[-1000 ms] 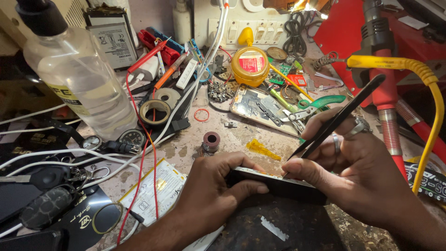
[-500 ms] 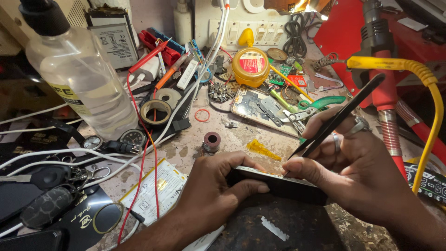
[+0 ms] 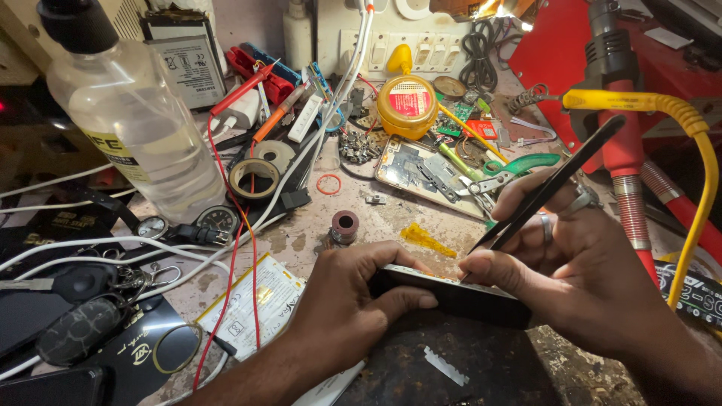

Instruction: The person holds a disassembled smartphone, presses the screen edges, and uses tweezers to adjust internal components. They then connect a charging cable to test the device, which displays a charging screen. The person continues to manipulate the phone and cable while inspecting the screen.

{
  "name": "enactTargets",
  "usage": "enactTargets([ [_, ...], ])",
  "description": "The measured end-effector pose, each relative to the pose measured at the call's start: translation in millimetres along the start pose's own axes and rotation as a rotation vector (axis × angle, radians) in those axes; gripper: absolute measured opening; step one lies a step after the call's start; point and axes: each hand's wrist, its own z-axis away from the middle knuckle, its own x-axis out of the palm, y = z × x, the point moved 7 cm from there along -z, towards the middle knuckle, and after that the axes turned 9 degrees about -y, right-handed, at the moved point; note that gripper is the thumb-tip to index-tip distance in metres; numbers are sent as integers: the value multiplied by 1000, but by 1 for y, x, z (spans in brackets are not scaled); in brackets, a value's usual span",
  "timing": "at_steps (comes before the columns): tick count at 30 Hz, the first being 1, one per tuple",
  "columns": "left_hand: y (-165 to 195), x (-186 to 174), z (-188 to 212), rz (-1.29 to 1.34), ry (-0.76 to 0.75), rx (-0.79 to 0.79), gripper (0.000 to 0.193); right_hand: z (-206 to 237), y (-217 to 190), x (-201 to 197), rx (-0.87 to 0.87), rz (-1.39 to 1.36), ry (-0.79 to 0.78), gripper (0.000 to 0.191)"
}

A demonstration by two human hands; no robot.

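While our left hand point(image 3: 342, 301) clamps the black phone point(image 3: 451, 295) on edge near the front edge of the desk point(image 3: 391, 218), its fingers point(image 3: 402, 301) wrapped shut around the phone's left end, our right hand point(image 3: 571, 263) pinches black tweezers point(image 3: 545, 188) closed between thumb and forefinger. The tip meets the phone's upper rim. Just behind it lie a yellow scrap point(image 3: 425, 239) and a small solder spool point(image 3: 344, 225); a clear bottle point(image 3: 131, 128) stands toward the back left corner.
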Motion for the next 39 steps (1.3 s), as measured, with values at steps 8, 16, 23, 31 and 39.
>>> enactTargets([
  [8, 0, 0, 0, 11, -9, -2, 18, 0, 2, -1, 14, 2, 10, 48],
  [16, -2, 2, -1, 69, -23, -14, 17, 0, 3, -1, 29, 1, 7, 47],
  [23, -2, 2, -1, 60, -22, -13, 18, -1, 2, 0, 16, -20, 5, 46],
  [31, 0, 1, -1, 53, -19, 12, 17, -1, 4, -2, 58, 18, 19, 46],
  [39, -1, 1, -1, 57, -18, -11, 17, -1, 1, 0, 26, -2, 8, 46],
])
